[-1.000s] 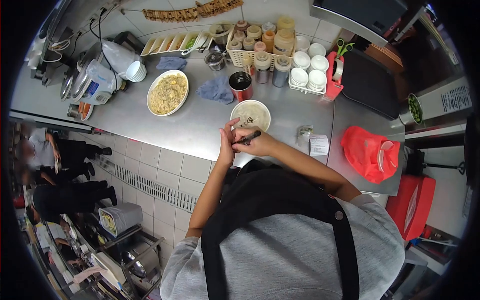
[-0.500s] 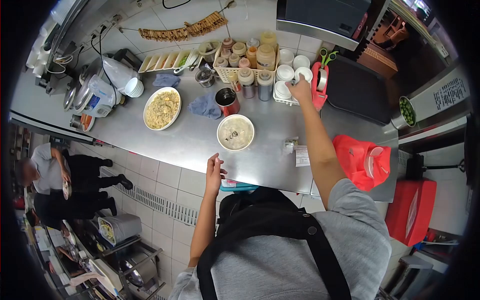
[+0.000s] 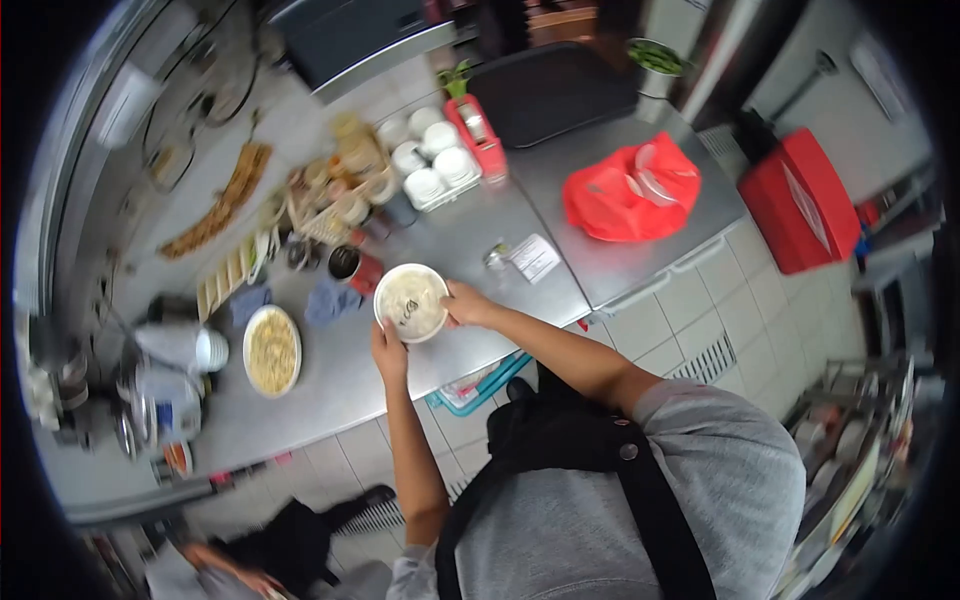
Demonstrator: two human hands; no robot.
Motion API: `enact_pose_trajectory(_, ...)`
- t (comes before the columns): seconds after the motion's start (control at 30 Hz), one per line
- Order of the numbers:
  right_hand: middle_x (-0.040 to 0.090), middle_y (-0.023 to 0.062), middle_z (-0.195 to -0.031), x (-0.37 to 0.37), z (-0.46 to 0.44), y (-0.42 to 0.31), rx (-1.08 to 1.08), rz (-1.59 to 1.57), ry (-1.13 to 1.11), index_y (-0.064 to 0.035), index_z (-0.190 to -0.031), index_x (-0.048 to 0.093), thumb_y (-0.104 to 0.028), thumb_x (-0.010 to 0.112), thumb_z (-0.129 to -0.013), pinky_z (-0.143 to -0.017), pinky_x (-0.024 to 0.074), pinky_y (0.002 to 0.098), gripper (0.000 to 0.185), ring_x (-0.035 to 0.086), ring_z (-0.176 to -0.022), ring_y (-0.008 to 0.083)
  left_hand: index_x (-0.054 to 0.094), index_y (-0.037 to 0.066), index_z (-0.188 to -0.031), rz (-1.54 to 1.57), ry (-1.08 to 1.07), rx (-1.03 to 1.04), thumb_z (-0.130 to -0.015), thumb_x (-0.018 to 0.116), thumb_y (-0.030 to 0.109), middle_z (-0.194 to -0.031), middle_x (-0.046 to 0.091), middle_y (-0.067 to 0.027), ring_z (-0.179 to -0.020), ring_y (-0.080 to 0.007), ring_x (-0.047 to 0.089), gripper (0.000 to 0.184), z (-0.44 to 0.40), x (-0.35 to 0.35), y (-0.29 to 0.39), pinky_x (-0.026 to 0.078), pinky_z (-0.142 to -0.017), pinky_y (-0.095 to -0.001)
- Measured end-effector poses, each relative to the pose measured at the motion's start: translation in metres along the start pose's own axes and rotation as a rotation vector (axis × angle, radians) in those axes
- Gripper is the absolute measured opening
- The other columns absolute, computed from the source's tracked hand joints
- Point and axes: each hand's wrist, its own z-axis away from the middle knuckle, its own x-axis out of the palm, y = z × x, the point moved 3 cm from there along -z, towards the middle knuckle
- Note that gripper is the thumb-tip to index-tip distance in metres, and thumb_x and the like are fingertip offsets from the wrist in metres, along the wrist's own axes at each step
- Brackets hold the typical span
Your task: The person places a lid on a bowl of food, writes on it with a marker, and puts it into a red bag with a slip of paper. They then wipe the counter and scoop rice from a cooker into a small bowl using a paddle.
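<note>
A round white lidded bowl [image 3: 412,302] with dark handwriting on its lid is between my hands. My left hand [image 3: 388,346] grips its lower left rim, and my right hand [image 3: 466,304] grips its right rim. Just behind the bowl stands a red cup [image 3: 358,268] with a dark inside. To the right a white paper slip [image 3: 535,258] lies beside a small clear packet [image 3: 497,256]. A red plastic bag [image 3: 630,195] rests farther right. Left of the bowl is an oval dish of yellowish food [image 3: 271,350].
A basket of bottles [image 3: 330,215], white lidded cups [image 3: 440,165] and a red tape dispenser [image 3: 478,135] stand at the back. Blue cloths [image 3: 330,301] lie near the dish. A black tray [image 3: 550,92] is at the back right. Another person's legs [image 3: 290,540] show at the lower left.
The view has turned to the right. The marker seen in my hands a second ago is out of them. My right hand has left the white cups, and both hands now hold the bowl.
</note>
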Motion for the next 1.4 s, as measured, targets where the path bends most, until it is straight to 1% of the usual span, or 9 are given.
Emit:
enact_pose_trajectory(0.2,0.06,0.0055,-0.067,-0.162,0.165,-0.055,0.045,-0.406,0.388,-0.0028,-0.105,0.053,-0.018,0.05,-0.087,-0.041,0.0441,0.0206,0.023,0.055,-0.047,0.0097,0.051,0.004,-0.12,0.497,-0.425,0.187,-0.095,0.04,0.034,-0.068,0.053,-0.0019,-0.06,-0.008,0.049,0.041,0.051,0.105,0.127,0.041,-0.056,-0.0227)
enact_pose_trajectory(0.5,0.06,0.0071,-0.066,-0.353,0.254,-0.048,-0.325,-0.418,1.091,-0.003,-0.098,0.049,-0.012,0.042,-0.089,-0.041,0.0382,0.0204,0.014,0.051,-0.047,0.0083,0.05,0.006,-0.121,-0.575,-0.618,1.206,-0.076,0.066,0.034,-0.121,0.052,-0.0111,-0.11,-0.0239,0.049,0.055,0.107,0.337,0.28,0.033,-0.096,-0.0471)
enact_pose_trajectory(0.6,0.061,0.011,-0.066,-0.388,0.234,-0.025,-0.279,-0.52,0.947,-0.001,-0.1,0.047,-0.012,0.041,-0.091,-0.04,0.0391,0.0203,0.016,0.053,-0.047,0.0107,0.046,0.011,-0.126,-1.118,-0.556,1.211,-0.069,0.069,0.043,-0.129,0.046,-0.0082,-0.124,-0.023,0.037,0.07,0.09,0.388,0.275,0.022,-0.102,-0.0523)
enact_pose_trajectory(0.7,0.062,0.0117,-0.067,-0.39,0.204,-0.01,-0.252,-0.758,0.676,-0.0019,-0.101,0.047,-0.012,0.041,-0.091,-0.04,0.0397,0.0209,0.016,0.054,-0.047,0.0117,0.063,0.01,-0.106,-1.532,-0.93,0.757,-0.069,0.069,0.031,-0.1,0.064,-0.0079,-0.097,-0.0248,0.058,0.043,0.055,0.397,0.261,0.024,-0.1,-0.055)
enact_pose_trajectory(0.9,0.061,0.0114,-0.065,-0.391,0.166,0.007,-0.005,-0.597,0.291,-0.0022,-0.102,0.049,-0.012,0.04,-0.09,-0.038,0.0401,0.0217,0.018,0.054,-0.045,0.0123,0.066,0.005,-0.08,-0.752,-0.644,0.883,-0.07,0.062,0.008,-0.077,0.063,-0.0136,-0.077,-0.0299,0.06,0.012,0.028,0.319,0.262,0.044,-0.071,-0.0432)
enact_pose_trajectory(1.0,0.061,0.0097,-0.063,-0.39,0.152,0.011,0.08,-0.432,0.218,-0.002,-0.101,0.05,-0.013,0.041,-0.089,-0.037,0.04,0.0208,0.018,0.053,-0.044,0.0111,0.064,0.001,-0.083,-0.467,-0.31,0.548,-0.07,0.067,0.015,-0.076,0.062,-0.0166,-0.076,-0.0318,0.059,0.019,0.024,0.291,0.273,0.047,-0.066,-0.0383)
enact_pose_trajectory(1.1,0.061,0.0092,-0.064,-0.384,0.14,0.013,0.1,-0.374,0.193,-0.0011,-0.105,0.048,-0.013,0.041,-0.088,-0.037,0.041,0.0205,0.021,0.053,-0.044,0.0104,0.06,-0.005,-0.099,-0.652,-0.029,0.289,-0.071,0.065,0.054,-0.08,0.062,-0.0226,-0.072,-0.0312,0.059,0.065,0.022,0.302,0.24,0.048,-0.069,-0.0375)
enact_pose_trajectory(1.2,0.061,0.0111,-0.065,-0.375,0.125,0.023,0.05,-0.401,0.208,0.0005,-0.112,0.044,-0.011,0.041,-0.088,-0.037,0.0433,0.0218,0.027,0.055,-0.045,0.0123,0.062,-0.004,-0.095,-0.372,-0.354,-0.135,-0.077,0.058,0.055,-0.08,0.062,-0.0232,-0.074,-0.0317,0.061,0.062,0.021,0.331,0.187,0.048,-0.07,-0.0375)
enact_pose_trajectory(1.4,0.06,0.0124,-0.066,-0.372,0.109,0.037,0.032,-0.407,0.275,0.0004,-0.11,0.042,-0.011,0.043,-0.089,-0.039,0.0461,0.0246,0.024,0.058,-0.048,0.016,0.063,-0.003,-0.083,-0.263,-0.032,0.221,-0.089,0.05,0.037,-0.065,0.058,-0.0198,-0.065,-0.0246,0.061,0.042,0.021,0.325,0.224,0.047,-0.066,-0.0355)
